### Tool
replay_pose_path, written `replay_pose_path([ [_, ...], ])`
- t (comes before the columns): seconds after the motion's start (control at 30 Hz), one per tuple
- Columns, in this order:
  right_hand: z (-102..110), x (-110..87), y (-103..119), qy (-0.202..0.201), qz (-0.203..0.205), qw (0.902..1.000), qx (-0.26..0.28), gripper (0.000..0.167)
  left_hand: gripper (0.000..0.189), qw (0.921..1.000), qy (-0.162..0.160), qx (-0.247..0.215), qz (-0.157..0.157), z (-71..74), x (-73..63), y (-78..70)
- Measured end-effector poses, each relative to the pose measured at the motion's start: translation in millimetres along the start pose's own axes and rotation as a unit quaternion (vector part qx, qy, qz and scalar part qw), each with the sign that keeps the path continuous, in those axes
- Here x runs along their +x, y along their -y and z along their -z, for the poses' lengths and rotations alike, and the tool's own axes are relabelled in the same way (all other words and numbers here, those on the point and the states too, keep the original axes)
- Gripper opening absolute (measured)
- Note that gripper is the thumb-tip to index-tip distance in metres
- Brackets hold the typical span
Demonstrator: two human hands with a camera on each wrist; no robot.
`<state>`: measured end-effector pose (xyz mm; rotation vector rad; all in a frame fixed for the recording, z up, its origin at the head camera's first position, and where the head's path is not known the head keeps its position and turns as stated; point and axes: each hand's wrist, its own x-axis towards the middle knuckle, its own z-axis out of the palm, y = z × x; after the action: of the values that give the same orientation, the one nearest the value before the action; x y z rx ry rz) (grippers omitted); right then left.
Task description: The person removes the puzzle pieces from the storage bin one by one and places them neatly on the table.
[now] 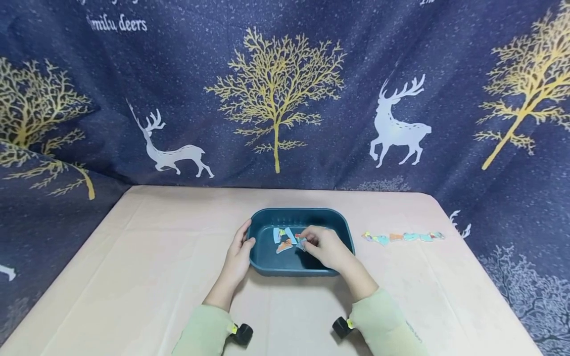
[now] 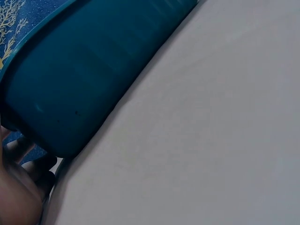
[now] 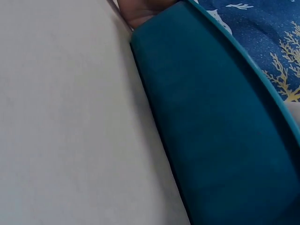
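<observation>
Teal tub [image 1: 291,272]: the left hand [image 1: 239,253] is gripping its left edge; the right hand [image 1: 327,247] is pinching a puzzle piece [image 1: 300,243] inside.

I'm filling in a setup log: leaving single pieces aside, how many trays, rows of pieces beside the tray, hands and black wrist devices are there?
Tray: 1
Row of pieces: 1
Hands: 2 (left hand, right hand)
Black wrist devices: 2 (left device, right device)
Total: 6
</observation>
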<state>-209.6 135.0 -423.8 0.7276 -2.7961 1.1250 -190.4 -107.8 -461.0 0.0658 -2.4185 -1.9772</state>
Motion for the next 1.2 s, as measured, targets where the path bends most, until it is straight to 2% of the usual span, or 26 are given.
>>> replay_pose_path([
  [0.23,4,-3.6,-1,-0.08,0.022,0.9964,0.019,0.012,0.051,1.0,0.003,-0.003,-0.004,0.2,-0.2,0.2],
  [0.4,14,-9.0,-4,-0.122,0.0,0.9918,0.039,0.013,0.05,1.0,0.006,-0.004,0.0,-0.9,1.1,1.0],
  [0.6,23,-22.2,-17,-0.179,-0.017,0.9806,0.078,0.013,0.05,0.9999,0.012,-0.005,0.0,-3.3,0.6,3.9],
  [0.83,38,-38.1,-29,-0.203,-0.07,0.9635,0.16,0.016,0.05,0.9999,0.01,-0.004,0.001,-2.9,-0.6,5.4],
  [0.97,48,-45.0,-33,-0.212,-0.101,0.9562,0.174,0.019,0.05,0.9999,0.013,-0.006,0.004,-2.0,-1.9,3.3],
  [1.2,66,-49.7,-43,-0.232,-0.106,0.951,0.174,0.021,0.05,1.0,0.006,-0.003,0.0,1.0,-1.1,1.7],
])
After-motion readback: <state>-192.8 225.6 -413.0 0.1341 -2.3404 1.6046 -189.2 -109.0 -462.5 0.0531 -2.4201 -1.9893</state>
